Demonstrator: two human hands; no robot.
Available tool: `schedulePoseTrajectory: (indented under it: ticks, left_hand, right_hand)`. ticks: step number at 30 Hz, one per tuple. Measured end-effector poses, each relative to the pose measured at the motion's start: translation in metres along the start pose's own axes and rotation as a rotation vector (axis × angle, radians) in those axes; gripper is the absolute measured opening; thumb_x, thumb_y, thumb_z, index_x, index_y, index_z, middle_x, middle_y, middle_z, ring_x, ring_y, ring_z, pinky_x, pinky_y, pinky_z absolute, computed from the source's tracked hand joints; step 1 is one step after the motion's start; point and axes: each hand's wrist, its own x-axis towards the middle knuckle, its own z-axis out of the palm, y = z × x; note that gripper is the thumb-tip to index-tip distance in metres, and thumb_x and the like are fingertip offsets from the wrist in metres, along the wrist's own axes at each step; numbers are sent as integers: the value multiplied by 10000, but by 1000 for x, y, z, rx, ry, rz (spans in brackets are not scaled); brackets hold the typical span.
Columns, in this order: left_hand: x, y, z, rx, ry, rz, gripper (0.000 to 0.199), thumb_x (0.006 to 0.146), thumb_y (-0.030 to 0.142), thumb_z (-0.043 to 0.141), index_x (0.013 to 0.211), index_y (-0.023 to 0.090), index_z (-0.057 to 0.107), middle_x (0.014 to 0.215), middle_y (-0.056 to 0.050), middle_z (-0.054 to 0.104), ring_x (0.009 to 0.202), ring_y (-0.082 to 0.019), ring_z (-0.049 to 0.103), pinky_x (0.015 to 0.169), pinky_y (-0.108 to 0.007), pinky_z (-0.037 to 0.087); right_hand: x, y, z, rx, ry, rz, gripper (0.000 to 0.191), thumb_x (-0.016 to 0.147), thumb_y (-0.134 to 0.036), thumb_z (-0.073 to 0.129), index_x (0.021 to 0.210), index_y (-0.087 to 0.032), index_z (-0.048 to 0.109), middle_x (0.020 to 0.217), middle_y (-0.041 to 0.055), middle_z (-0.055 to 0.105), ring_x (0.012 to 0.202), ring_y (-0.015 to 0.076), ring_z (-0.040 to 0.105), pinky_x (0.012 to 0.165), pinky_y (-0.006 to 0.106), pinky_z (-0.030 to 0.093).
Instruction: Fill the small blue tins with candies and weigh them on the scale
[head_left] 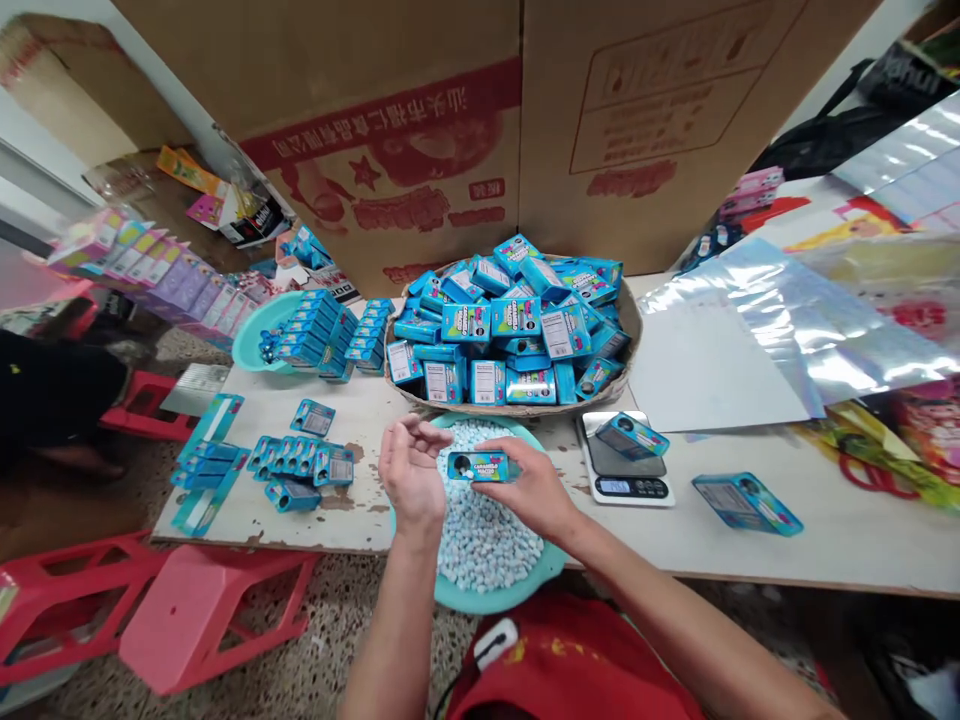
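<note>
View: head.
Right hand: clamped on a box [478, 466], thumb along one long edge and fingers along the other; right hand [536, 490] over the bowl [553, 572].
Left hand: open, palm up, fingers loosely curled; left hand [412, 475] at the bowl's left edge, fingertips near the box; whether they touch it, I cannot tell.
Box writing: "CARAMELO MACIZO", in pale letters.
Carton writing: red Chinese characters, upside down, on the carton [337, 65] beyond the bowl.
Scale readout: lit, digits too blurred to read; scale [634, 489] right of the bowl, with a tilted box [634, 437] on it.
Box look: small, blue, lying lengthwise, with a round dark window toward its left end.
Box place: above the bowl, toward its far side.
Bowl: turquoise, filled with small pale blue and white candies [491, 555].
Tray: heaped with blue boxes; tray [517, 408] just beyond the bowl.
Bench: pale, paint chipped left of the bowl; bench [360, 520] carries grouped boxes [300, 458] there.
</note>
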Motion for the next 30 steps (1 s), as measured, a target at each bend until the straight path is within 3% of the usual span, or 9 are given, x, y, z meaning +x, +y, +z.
schedulePoseTrajectory:
  ticks: [4, 7, 10, 15, 19, 23, 25, 28, 30]
  left_hand:
    - [21, -48, -41, 442, 63, 63, 300, 800, 459, 548, 876, 174, 604, 745, -32, 619, 748, -177, 608, 778, -356, 491]
    - [22, -93, -65, 873, -162, 85, 244, 813, 357, 525, 923, 176, 646, 994, -105, 657, 989, -237, 584, 928, -405, 425]
    - [12, -119, -69, 1180, -377, 202, 313, 831, 269, 472, 1092, 174, 614, 1167, -138, 595, 1134, -264, 515, 994, -416, 369]
    - [1, -122, -58, 1558, -456, 152, 288, 814, 309, 512, 1059, 196, 615, 1027, -133, 592, 990, -285, 537, 813, -372, 423]
    - [6, -120, -59, 1253, -310, 56, 103, 766, 309, 580, 753, 213, 613, 804, -55, 593, 794, -205, 536, 725, -291, 391]
    - [10, -115, -61, 986, -109, 7, 237, 752, 362, 584, 594, 195, 526, 571, 14, 467, 592, -131, 456, 600, -238, 355]
    - [8, -101, -55, 813, -42, -87, 298, 778, 429, 551, 607, 191, 498, 533, 34, 423, 491, -103, 399, 495, -221, 311]
    - [0, -68, -34, 323, 43, -275, 316, 748, 460, 599, 654, 186, 472, 548, 49, 438, 402, -68, 346, 390, -207, 222]
    - [-5, -47, -19, 85, 54, -301, 290, 724, 424, 638, 696, 183, 479, 581, 47, 475, 406, -63, 378, 380, -197, 236]
  right_hand:
    - [-4, 6, -11, 69, 10, 33, 354, 680, -259, 770, 1012, -228, 651, 1002, 32, 679, 961, 213, 625, 877, 364, 474]
    - [-7, 7, -17, 72, 19, 63, 354, 676, -278, 772, 1007, -228, 658, 996, 35, 679, 951, 213, 629, 869, 360, 483]
    - [-9, 7, -23, 109, 38, 55, 360, 688, -311, 765, 1020, -227, 656, 1011, 39, 679, 939, 207, 635, 864, 344, 491]
    - [-9, 20, -24, -10, 58, 113, 318, 694, -305, 747, 986, -215, 659, 962, 38, 692, 899, 220, 648, 831, 355, 496]
    - [-12, 30, -25, -103, 32, 111, 339, 696, -292, 749, 1012, -220, 650, 1006, 41, 683, 945, 229, 638, 857, 362, 480]
    - [-17, 28, -31, -150, 27, 114, 327, 715, -319, 738, 1013, -227, 640, 1014, 42, 680, 947, 230, 634, 852, 364, 478]
    - [-18, 26, -30, -188, 18, 102, 320, 717, -300, 736, 1012, -225, 637, 1015, 46, 675, 953, 234, 626, 845, 364, 476]
    - [-16, 21, -20, -251, -13, 44, 321, 709, -250, 738, 1009, -210, 633, 993, 55, 671, 948, 238, 615, 829, 359, 472]
    - [-14, 16, -10, -304, -50, 3, 322, 705, -230, 740, 1007, -200, 633, 974, 57, 672, 933, 242, 607, 817, 360, 467]
